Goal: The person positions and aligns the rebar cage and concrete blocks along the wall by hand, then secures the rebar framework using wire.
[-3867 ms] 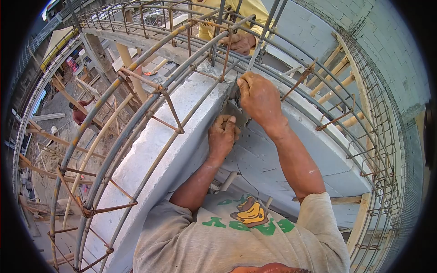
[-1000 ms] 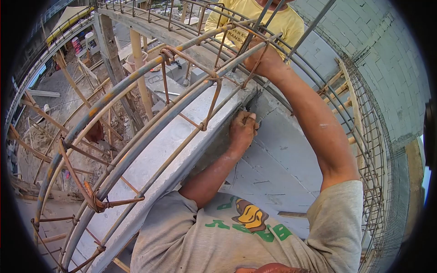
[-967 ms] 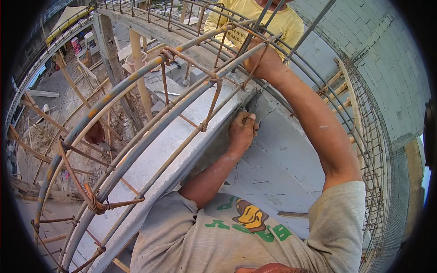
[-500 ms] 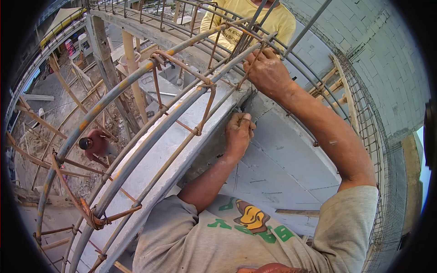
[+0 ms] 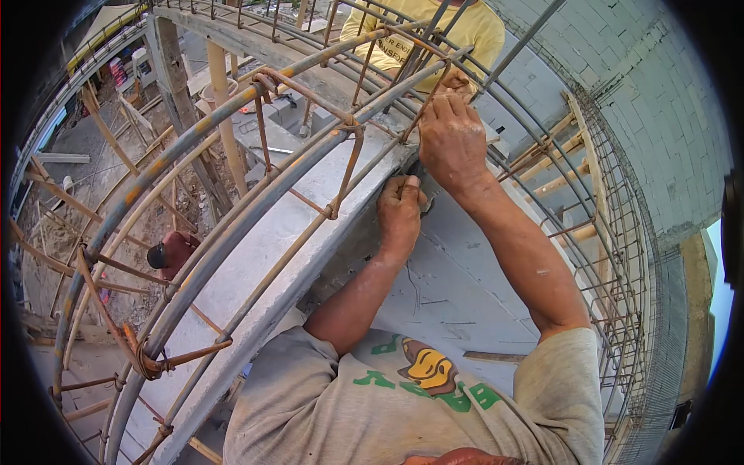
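My right hand [image 5: 453, 138] is closed, knuckles up, right beside a rusty bent stirrup [image 5: 428, 99] at the corner of the rebar cage. Its fingertips are hidden behind the knuckles. Lower and to the left, my left hand [image 5: 399, 217] is also closed, the thumb resting over curled fingers, close to the edge of the concrete beam [image 5: 294, 213]. I cannot tell what either hand pinches. Long grey bars [image 5: 256, 232] with orange rust patches curve along the beam, joined by wire-tied stirrups [image 5: 353, 167].
A person in a yellow shirt [image 5: 473, 35] is behind the bars at the top. Far below on the left is another person [image 5: 177, 252] near wooden poles [image 5: 225, 124]. More rebar [image 5: 620, 256] curves along the right, before a grey block wall [image 5: 659, 116].
My right hand has turned more upright, its forearm and elbow swinging left. My left hand has shifted slightly left and up. The person below has moved right, and the view has shifted a little.
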`<state>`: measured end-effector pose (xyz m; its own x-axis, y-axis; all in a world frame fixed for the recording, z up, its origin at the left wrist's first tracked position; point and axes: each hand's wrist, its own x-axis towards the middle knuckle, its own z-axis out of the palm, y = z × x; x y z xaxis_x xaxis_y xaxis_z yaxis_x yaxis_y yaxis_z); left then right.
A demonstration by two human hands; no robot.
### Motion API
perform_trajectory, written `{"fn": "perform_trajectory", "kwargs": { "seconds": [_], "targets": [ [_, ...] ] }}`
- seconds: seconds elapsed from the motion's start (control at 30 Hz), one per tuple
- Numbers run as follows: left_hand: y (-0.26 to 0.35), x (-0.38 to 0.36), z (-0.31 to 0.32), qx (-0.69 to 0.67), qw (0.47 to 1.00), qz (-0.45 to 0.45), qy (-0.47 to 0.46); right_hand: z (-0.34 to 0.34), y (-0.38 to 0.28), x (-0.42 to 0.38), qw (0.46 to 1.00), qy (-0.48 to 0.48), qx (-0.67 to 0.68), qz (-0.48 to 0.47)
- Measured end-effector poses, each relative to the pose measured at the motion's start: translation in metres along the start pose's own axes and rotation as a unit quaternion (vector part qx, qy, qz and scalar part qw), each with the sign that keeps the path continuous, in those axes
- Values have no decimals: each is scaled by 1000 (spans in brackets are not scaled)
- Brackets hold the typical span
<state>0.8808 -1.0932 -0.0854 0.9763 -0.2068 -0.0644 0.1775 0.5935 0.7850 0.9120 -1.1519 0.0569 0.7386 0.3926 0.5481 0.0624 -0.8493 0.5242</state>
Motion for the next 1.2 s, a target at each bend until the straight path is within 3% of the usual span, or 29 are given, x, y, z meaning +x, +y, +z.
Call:
{"fn": "perform_trajectory", "kwargs": {
  "seconds": [0.13, 0.33, 0.57, 0.83, 1.2],
  "targets": [
    [4, 0, -2, 7, 1000, -8, -1, 6, -12, -6, 996, 54, 25, 65],
    [11, -4, 1, -43, 998, -41, -23, 12, -23, -32, 962, -11, 129, 240],
    [58, -19, -9, -142, 978, -137, -67, 21, -17, -43, 967, 34, 149, 204],
    [98, -37, 6, -150, 982, -101, -61, 30, -12, -55, 970, 68, 162, 167],
    [126, -19, 10, -219, 968, -104, -73, 33, -18, -64, 966, 98, 150, 187]
  ]
}}
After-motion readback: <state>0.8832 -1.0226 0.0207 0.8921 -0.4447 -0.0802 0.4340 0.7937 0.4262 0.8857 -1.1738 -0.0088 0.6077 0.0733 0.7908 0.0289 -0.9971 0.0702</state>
